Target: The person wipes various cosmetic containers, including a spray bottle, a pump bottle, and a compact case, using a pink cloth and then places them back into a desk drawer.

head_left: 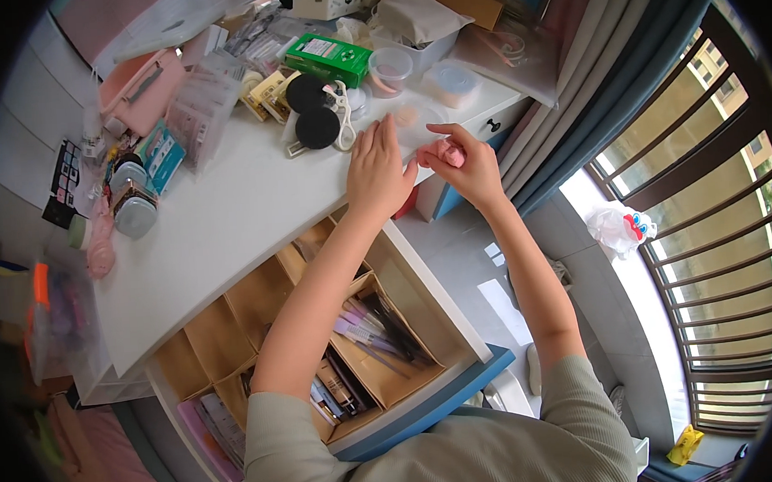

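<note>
My left hand (375, 173) is stretched out over the right end of the white desk (251, 196), fingers straight and close together, holding nothing. Beside it, my right hand (479, 175) curls around a small, soft-looking pink lump (453, 154); what exactly it is, I cannot tell. A clear round tub (420, 118) sits just beyond both hands. Behind that stand another clear tub (390, 71) and a lidded one with a bluish look (456, 85). Two black round pads (317, 127) and a white cord (344, 120) lie left of my fingertips.
Below my forearms a drawer (438, 291) is pulled out, its cardboard compartments holding pens (372, 326) and tubes. Across the desk's back are a green box (329, 57), a pink basket (141, 95) and jars (135, 216). Curtains (563, 98) and a barred window (710, 186) are at right.
</note>
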`<state>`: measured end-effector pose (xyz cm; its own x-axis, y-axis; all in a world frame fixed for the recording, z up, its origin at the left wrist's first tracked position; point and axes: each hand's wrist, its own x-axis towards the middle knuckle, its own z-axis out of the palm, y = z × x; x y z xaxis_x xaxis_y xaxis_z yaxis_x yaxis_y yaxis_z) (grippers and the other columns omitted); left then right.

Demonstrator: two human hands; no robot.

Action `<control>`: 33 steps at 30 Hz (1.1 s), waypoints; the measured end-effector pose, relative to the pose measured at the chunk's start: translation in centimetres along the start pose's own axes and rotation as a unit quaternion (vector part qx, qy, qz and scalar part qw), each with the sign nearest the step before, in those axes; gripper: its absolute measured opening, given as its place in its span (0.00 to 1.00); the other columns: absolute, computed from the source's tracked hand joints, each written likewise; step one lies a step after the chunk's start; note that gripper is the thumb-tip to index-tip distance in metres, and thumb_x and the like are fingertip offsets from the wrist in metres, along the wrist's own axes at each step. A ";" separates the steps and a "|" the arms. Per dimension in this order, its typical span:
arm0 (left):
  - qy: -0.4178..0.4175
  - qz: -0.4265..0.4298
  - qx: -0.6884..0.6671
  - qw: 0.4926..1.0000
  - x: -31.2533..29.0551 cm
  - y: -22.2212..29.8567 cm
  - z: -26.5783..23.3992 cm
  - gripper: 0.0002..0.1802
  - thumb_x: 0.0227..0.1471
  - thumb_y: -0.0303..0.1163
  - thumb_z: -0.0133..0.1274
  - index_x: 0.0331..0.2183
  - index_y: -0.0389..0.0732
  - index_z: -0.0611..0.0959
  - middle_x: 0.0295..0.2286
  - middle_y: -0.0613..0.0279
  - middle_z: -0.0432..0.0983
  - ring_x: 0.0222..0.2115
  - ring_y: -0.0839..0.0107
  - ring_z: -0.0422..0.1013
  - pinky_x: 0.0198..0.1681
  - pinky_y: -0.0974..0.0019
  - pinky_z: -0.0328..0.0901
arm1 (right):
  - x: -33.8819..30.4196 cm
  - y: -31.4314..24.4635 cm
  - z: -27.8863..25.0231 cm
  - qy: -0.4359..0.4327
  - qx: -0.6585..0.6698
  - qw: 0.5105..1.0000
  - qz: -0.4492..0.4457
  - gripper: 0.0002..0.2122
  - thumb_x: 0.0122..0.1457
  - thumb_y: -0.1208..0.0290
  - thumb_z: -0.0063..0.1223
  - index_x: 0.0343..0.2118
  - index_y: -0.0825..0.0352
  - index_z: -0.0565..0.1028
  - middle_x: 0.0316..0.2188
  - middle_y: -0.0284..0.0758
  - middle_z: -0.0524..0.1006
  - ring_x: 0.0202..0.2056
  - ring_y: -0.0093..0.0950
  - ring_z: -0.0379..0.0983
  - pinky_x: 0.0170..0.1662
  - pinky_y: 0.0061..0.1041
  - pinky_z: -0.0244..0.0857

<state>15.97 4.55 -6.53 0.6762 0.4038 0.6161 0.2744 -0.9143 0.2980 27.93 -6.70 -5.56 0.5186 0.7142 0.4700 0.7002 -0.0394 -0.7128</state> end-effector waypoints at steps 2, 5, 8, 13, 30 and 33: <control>0.013 -0.013 0.017 1.000 -0.2 -0.3 0.0 0.36 0.44 0.32 0.54 0.53 0.33 0.59 0.46 0.47 0.66 0.51 0.55 0.59 0.53 0.58 0.54 | -0.2 -0.1 0.2 0.023 0.006 0.999 -0.033 0.18 0.42 0.65 0.64 0.39 0.60 0.75 0.23 0.36 0.77 0.24 0.32 0.74 0.30 0.24 0.66; -0.007 -0.039 -0.075 0.996 -0.2 0.4 -0.6 0.36 0.43 0.32 0.55 0.52 0.32 0.60 0.46 0.46 0.66 0.49 0.53 0.61 0.53 0.54 0.55 | -1.1 0.5 0.3 0.056 0.052 0.995 -0.065 0.16 0.41 0.69 0.64 0.37 0.62 0.76 0.23 0.35 0.77 0.24 0.31 0.74 0.30 0.23 0.66; -0.007 -0.113 -0.209 0.971 -0.8 1.3 -1.3 0.35 0.44 0.32 0.55 0.52 0.32 0.60 0.45 0.47 0.67 0.48 0.57 0.63 0.49 0.56 0.58 | -2.0 0.1 0.4 0.081 0.072 0.990 -0.091 0.17 0.40 0.73 0.63 0.37 0.64 0.76 0.23 0.34 0.77 0.25 0.29 0.74 0.31 0.22 0.66; 0.055 -0.351 -0.554 0.753 -0.7 3.4 -4.1 0.29 0.48 0.35 0.55 0.48 0.33 0.65 0.39 0.57 0.69 0.40 0.71 0.67 0.42 0.69 0.62 | -3.3 -1.2 0.0 0.086 0.081 0.983 -0.142 0.18 0.38 0.76 0.62 0.37 0.63 0.77 0.22 0.34 0.76 0.25 0.28 0.72 0.31 0.22 0.66; -0.021 -0.308 -0.831 0.463 -6.7 4.3 -14.3 0.34 0.55 0.59 0.27 0.55 0.46 0.60 0.47 0.52 0.66 0.46 0.58 0.66 0.51 0.57 0.58 | -7.4 -10.9 -0.3 -0.237 0.405 0.875 0.117 0.11 0.46 0.81 0.53 0.35 0.69 0.76 0.20 0.27 0.73 0.17 0.12 0.64 0.20 0.11 0.57; 0.016 -0.363 -0.756 0.544 -8.2 3.6 -15.6 0.35 0.55 0.61 0.27 0.55 0.47 0.60 0.43 0.58 0.69 0.42 0.66 0.68 0.44 0.59 0.63 | -7.2 -13.6 0.2 -0.143 0.385 0.905 0.112 0.08 0.53 0.74 0.53 0.36 0.71 0.74 0.25 0.30 0.74 0.21 0.13 0.65 0.22 0.13 0.61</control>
<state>0.76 -1.58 0.91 0.7457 0.6637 -0.0587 -0.4326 0.5493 0.7149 14.60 -11.13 0.67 0.3801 0.9044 0.1941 -0.0133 0.2152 -0.9765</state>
